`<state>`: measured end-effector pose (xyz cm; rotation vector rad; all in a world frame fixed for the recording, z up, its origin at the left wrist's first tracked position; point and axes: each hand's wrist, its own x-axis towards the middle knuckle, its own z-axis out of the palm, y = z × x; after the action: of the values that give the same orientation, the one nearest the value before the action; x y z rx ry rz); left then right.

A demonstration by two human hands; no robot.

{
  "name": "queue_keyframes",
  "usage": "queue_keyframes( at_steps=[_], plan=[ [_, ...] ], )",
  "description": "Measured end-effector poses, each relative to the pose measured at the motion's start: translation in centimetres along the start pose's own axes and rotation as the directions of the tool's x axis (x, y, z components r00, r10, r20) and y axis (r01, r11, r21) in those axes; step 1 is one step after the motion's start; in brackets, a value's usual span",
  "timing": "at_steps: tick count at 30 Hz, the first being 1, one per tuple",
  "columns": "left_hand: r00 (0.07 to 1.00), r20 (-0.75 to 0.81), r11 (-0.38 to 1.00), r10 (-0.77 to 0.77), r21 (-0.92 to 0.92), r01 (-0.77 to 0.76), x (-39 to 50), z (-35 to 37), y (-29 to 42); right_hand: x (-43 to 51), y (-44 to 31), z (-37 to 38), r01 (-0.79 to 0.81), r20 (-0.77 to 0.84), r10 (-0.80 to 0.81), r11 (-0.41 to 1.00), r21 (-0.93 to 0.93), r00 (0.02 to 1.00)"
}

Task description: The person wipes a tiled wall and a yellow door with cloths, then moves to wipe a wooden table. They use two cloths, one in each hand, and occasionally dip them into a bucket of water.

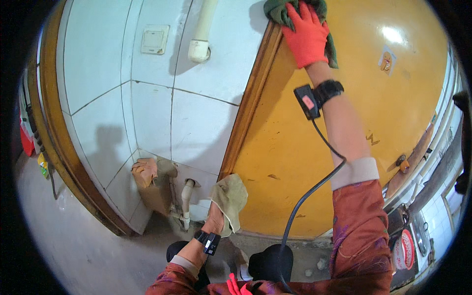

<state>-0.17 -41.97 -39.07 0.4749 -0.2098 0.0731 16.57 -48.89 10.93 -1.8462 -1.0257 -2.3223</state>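
My right hand [307, 38], in a red-orange knit glove, presses a dark green cloth [277, 13] against the upper part of the wooden trim [254, 99] beside a yellow door [295, 166]. Its fingers lie spread over the cloth. Low by the foot of the same trim, my left hand [217, 217] has a beige cloth [232, 195] draped over it and appears to hold it; the cloth hides most of the fingers. Both wrists carry strapped black devices, and a black cable [295, 217] runs down from the right one.
White wall tiles [202, 121] carry a switch plate [155, 39] and a pale pipe [200, 48]. A crumpled peach cloth [145, 171] rests on a ledge near a lower pipe [187, 195]. A red glove [238, 285] lies at my lap. A patterned basin [403, 250] stands at right.
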Motion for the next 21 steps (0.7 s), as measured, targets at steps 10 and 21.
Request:
queue_keyframes(
  at_steps=[10,21],
  plan=[
    [0.992,-0.097,0.956,-0.078,-0.29,0.047,-1.9,1.0,1.0,-13.4,-7.6,-4.3,0.121,0.244,-0.165,0.975,0.187,0.956],
    [0.984,-0.179,0.932,-0.014,-0.358,-0.052,-1.0,-1.3,0.2,-36.8,-17.2,-9.7,0.295,0.465,-0.563,0.795,0.53,0.683]
  ],
)
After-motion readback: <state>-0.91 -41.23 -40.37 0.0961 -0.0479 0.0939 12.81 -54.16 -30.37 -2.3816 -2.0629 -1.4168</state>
